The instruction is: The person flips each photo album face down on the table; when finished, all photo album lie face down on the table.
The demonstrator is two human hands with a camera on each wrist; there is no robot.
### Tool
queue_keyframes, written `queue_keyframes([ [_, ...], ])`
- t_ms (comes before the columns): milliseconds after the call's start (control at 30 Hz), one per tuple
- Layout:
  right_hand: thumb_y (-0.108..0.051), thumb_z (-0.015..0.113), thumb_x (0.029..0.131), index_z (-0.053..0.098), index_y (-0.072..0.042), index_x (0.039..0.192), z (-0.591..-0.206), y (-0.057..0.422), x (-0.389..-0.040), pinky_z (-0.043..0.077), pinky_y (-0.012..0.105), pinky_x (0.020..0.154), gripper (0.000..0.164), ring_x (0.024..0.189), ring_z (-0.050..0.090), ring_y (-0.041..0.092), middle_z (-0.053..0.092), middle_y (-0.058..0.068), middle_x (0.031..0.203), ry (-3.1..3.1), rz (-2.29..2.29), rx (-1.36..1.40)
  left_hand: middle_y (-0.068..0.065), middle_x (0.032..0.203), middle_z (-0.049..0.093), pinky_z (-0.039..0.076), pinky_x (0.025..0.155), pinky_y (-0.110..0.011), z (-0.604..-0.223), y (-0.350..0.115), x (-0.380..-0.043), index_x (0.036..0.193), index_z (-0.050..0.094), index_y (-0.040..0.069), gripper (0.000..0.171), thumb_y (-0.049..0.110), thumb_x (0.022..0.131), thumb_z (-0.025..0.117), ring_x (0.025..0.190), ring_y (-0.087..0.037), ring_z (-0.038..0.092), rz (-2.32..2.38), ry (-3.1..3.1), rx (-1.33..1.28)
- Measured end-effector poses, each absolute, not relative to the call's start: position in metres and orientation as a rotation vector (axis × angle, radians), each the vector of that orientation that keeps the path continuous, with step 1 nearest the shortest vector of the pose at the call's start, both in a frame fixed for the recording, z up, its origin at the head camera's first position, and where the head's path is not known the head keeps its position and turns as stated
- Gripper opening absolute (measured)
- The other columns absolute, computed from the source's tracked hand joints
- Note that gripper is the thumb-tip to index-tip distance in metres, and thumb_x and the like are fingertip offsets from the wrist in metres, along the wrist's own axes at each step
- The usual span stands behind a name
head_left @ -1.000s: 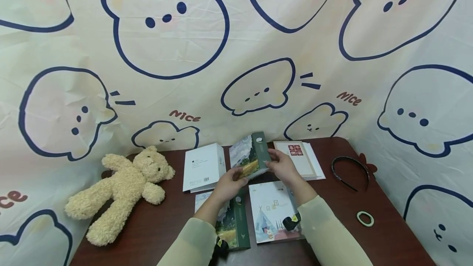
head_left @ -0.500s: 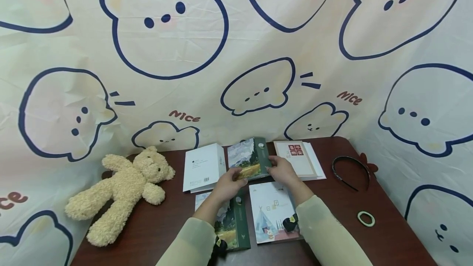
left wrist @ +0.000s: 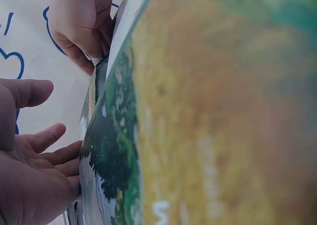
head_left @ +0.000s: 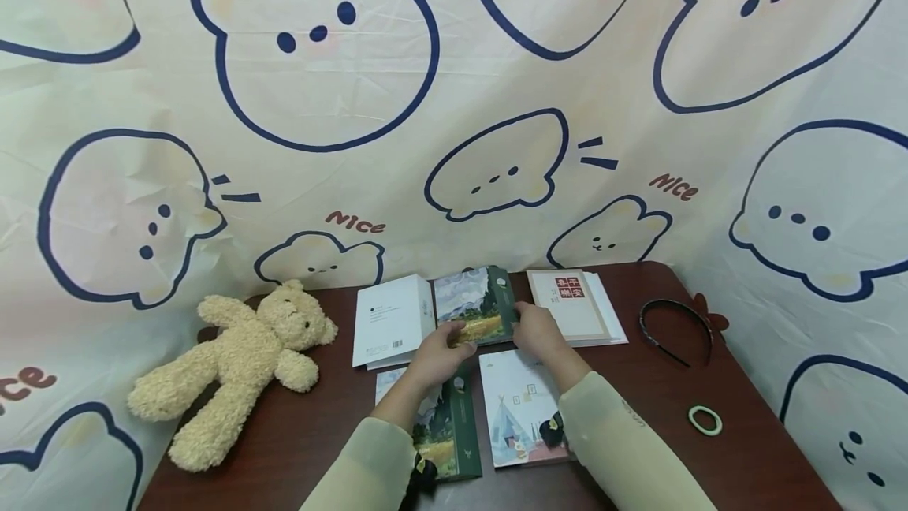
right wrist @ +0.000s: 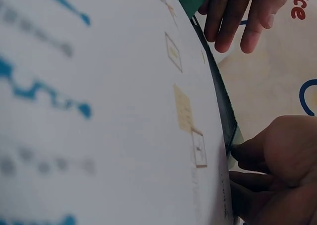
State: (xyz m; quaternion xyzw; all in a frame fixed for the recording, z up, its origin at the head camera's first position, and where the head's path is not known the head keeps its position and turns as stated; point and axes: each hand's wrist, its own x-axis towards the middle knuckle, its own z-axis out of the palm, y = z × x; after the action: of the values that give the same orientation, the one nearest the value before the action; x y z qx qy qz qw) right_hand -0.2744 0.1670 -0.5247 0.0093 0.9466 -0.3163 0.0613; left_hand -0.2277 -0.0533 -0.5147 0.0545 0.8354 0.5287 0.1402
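Note:
A book with a landscape painting and a dark green cover edge (head_left: 464, 298) lies at the back middle of the table in the head view. My right hand (head_left: 541, 335) pinches its right edge near the front corner. At its front left corner is my left hand (head_left: 440, 357); in the left wrist view that hand (left wrist: 34, 160) has its thumb and fingers spread, with no grip on the book. A similar green landscape book (head_left: 454, 440) lies under my left forearm. Beneath my right wrist is a white book with a tent drawing (head_left: 507, 416).
To the left of the landscape book lies a white book (head_left: 390, 322), and to the right a cream book with red characters (head_left: 563, 310). A plush bear (head_left: 248, 369) lies at left. A black headband (head_left: 656, 345) and a pale green ring (head_left: 691, 415) are at right.
The landscape book has come down from a tilted, raised position to lie flatter at the back, shifting slightly left. My right hand has lowered with it; my left hand has barely moved.

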Motion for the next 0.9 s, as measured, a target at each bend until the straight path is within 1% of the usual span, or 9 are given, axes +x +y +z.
queue_keyframes([
  [100,-0.007,0.059,0.103,0.053,0.002,0.148,-0.524,0.166,-0.273,0.056,0.05,0.097,0.046,0.118,0.066,0.036,0.066,0.022,0.132,2.861,-0.94,0.04,-0.021,0.149,0.053,0.042,0.108,-0.063,-0.514,-0.053,-0.227,0.151,0.052,0.008,0.057,0.032,0.101,0.066,0.137,-0.042,0.05,1.522,2.419,0.162],
  [267,-0.01,0.06,0.104,0.052,0.0,0.149,-0.524,0.166,-0.27,0.054,0.05,0.099,0.047,0.121,0.065,0.037,0.065,0.022,0.135,2.858,-0.936,0.054,-0.021,0.15,0.053,0.042,0.108,-0.063,-0.515,-0.053,-0.228,0.15,0.052,0.008,0.056,0.032,0.101,0.066,0.137,-0.043,0.05,1.519,2.422,0.162],
  [500,-0.009,0.064,0.102,0.055,-0.001,0.147,-0.522,0.169,-0.265,0.055,0.05,0.099,0.047,0.119,0.066,0.037,0.068,0.021,0.13,2.918,-0.921,0.018,-0.021,0.152,0.051,0.042,0.109,-0.063,-0.513,-0.055,-0.228,0.152,0.05,0.009,0.056,0.03,0.102,0.065,0.139,-0.043,0.047,1.537,2.389,0.156],
  [667,-0.009,0.066,0.101,0.052,0.0,0.149,-0.519,0.172,-0.262,0.055,0.05,0.099,0.05,0.121,0.065,0.037,0.065,0.021,0.135,2.937,-0.961,-0.017,-0.02,0.153,0.05,0.043,0.108,-0.063,-0.512,-0.053,-0.23,0.153,0.05,0.01,0.057,0.029,0.102,0.066,0.14,-0.043,0.047,1.554,2.373,0.168],
  [733,-0.009,0.066,0.101,0.052,0.0,0.149,-0.518,0.173,-0.262,0.055,0.048,0.098,0.051,0.12,0.066,0.036,0.065,0.021,0.136,2.938,-0.983,-0.023,-0.02,0.153,0.05,0.044,0.107,-0.062,-0.511,-0.051,-0.231,0.153,0.049,0.01,0.057,0.03,0.102,0.066,0.139,-0.043,0.048,1.554,2.378,0.172],
  [900,-0.01,0.069,0.099,0.054,-0.005,0.149,-0.515,0.18,-0.26,0.057,0.044,0.095,0.053,0.115,0.068,0.029,0.067,0.015,0.132,2.943,-1.011,0.009,-0.018,0.153,0.051,0.047,0.106,-0.059,-0.507,-0.043,-0.231,0.154,0.049,0.01,0.058,0.031,0.102,0.065,0.138,-0.041,0.05,1.548,2.408,0.182],
])
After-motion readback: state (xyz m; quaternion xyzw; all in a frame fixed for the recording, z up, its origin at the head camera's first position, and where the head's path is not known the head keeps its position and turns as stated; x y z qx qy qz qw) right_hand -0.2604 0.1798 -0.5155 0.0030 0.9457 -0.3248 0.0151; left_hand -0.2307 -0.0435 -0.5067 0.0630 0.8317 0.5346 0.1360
